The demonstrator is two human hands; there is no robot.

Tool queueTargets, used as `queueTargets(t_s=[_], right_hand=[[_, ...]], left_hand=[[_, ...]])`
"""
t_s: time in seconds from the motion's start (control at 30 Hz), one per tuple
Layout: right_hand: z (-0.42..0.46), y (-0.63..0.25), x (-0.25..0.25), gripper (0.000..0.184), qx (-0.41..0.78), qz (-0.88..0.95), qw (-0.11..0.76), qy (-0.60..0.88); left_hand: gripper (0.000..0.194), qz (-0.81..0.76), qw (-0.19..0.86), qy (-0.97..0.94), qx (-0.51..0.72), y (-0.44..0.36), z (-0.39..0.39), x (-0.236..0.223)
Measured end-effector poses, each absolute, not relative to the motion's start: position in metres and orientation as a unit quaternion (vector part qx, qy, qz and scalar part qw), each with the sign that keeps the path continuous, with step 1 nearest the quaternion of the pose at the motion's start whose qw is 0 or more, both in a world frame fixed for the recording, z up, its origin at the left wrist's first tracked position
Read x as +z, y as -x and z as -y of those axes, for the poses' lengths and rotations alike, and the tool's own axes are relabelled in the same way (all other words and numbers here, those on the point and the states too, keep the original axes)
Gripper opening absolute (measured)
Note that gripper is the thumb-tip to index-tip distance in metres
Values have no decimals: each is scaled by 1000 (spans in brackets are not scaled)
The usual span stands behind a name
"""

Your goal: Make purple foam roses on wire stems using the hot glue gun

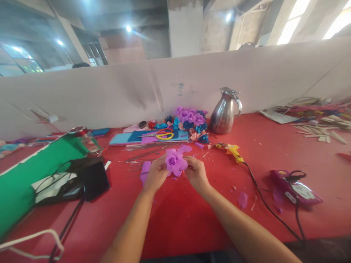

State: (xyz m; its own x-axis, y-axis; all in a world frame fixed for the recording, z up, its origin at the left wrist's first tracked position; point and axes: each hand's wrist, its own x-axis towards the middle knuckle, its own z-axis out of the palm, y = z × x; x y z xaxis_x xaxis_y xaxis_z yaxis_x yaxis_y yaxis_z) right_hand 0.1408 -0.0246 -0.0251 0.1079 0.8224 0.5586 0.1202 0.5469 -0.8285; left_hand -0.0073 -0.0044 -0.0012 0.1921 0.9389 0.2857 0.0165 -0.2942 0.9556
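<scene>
Between my two hands, above the red table (175, 226), is a purple paper flower (175, 163) with its face toward me. My left hand (157, 173) is closed on its left side, and my right hand (196, 173) pinches a petal at its right edge. Purple paper pieces (145, 171) lie just left of my left hand. Beyond the flower, thin wires (139, 153) are strewn about, and scissors (161, 135) with red and yellow handles rest on stacked coloured paper (117, 138). Finished paper flowers (190, 117) are heaped at the back.
A yellow glue gun (233, 151) lies to the right, its black cord running to a purple power strip (296, 190). A steel jug (223, 113) stands by the white partition (123, 95). At left are a phone (95, 180), a glass jar (89, 142) and a green board (41, 168).
</scene>
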Motion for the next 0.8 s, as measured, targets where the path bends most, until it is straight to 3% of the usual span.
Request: queueTargets(t_s=[0.2, 0.33, 0.63, 0.8], right_hand=[[32, -132, -20, 11, 324, 575, 623, 419], [32, -130, -20, 16, 383, 532, 630, 416], [36, -132, -8, 27, 582, 435, 603, 330], [36, -131, -9, 29, 622, 427, 582, 304]], left_hand=[[8, -387, 431, -600, 552, 6, -2, -14], [9, -399, 453, -531, 594, -5, -1, -19], [20, -303, 661, -430, 535, -2, 6, -18], [19, -300, 684, -395, 535, -5, 8, -13]])
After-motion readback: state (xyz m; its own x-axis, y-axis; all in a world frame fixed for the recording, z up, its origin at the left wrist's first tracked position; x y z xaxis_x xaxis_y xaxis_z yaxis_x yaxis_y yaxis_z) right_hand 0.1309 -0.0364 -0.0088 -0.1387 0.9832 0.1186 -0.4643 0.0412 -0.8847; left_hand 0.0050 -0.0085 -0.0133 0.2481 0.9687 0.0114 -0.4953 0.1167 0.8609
